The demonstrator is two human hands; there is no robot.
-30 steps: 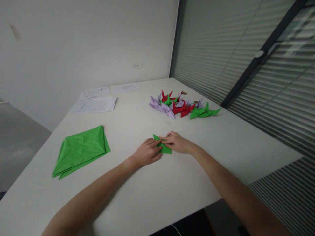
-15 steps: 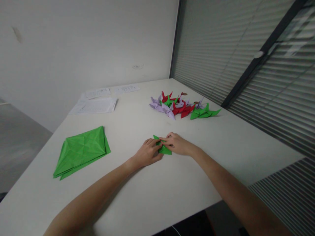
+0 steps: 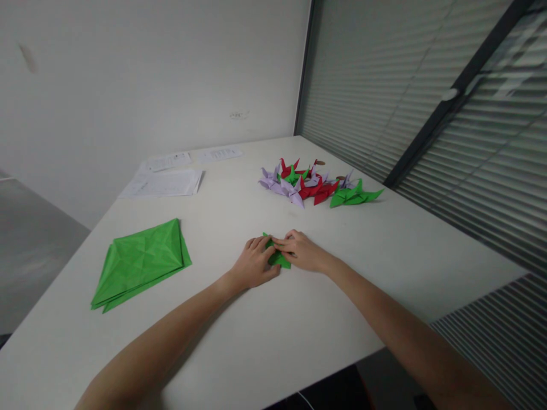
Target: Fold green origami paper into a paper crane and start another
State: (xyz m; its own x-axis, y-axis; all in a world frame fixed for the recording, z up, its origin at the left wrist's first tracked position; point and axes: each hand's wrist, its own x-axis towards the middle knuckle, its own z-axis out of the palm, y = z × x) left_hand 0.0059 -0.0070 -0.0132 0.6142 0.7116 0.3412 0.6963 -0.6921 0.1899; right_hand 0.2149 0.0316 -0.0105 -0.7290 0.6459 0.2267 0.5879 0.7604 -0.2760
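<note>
A small piece of folded green origami paper (image 3: 280, 261) lies on the white table between my hands. My left hand (image 3: 254, 263) grips its left side, the thumb stretched along the near edge and the other fingers over the far part. From the right, my right hand (image 3: 302, 250) pinches the upper part of the paper, its fingertips meeting those of the left. Fingers cover much of the paper, so its exact folds are hidden.
Left of my arms lies a stack of creased green paper sheets (image 3: 143, 259). Several folded paper cranes (image 3: 316, 188) in red, green and lilac sit at the back right. Printed sheets (image 3: 168, 183) rest near the wall. Window blinds (image 3: 470, 188) border the table's right side.
Both hands and the folded green paper have shifted slightly to the left. My right fingers now reach farther across the paper's top. The cranes and the stack stay put.
</note>
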